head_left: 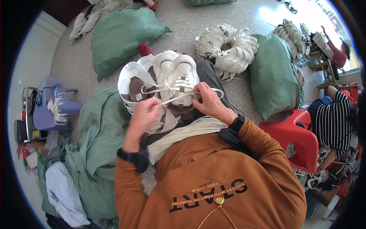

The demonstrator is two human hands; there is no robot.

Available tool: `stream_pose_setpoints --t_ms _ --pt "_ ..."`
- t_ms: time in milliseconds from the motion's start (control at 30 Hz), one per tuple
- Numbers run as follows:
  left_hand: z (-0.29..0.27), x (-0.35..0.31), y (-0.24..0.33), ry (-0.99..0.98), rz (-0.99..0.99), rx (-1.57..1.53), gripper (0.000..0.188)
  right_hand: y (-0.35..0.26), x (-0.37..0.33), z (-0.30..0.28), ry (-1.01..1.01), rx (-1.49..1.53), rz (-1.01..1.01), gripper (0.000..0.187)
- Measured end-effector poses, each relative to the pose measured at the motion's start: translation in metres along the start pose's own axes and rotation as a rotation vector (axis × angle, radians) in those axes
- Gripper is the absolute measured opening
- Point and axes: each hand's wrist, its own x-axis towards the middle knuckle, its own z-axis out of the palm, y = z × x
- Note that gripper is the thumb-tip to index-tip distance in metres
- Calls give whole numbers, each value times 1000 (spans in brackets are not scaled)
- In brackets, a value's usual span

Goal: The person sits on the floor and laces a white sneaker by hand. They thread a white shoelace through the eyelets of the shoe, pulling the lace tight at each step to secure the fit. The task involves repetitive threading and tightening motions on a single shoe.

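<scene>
White sneaker (182,78) lies on our lap, its long axis running away from us, toe pointing outward. Our left hand (144,114) and right hand (209,101) each pinch its lace (173,98), stretched crosswise between them.

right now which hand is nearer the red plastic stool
Right. The right hand works the white lace on the sneaker in the lap, on the side toward the red plastic stool. The left hand pinches the lace farther left, farther from the stool.
</scene>
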Motion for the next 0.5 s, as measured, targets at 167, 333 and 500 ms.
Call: stream_pose_setpoints --t_ms 167,333,500 --pt "-24 -53 -26 69 -73 -103 8 -15 15 -11 -75 262 229 25" --pt "16 -35 -6 91 238 -176 7 18 19 -12 195 -192 -315 12" --pt "39 6 20 138 465 -574 6 -1 20 -18 -50 396 181 17"
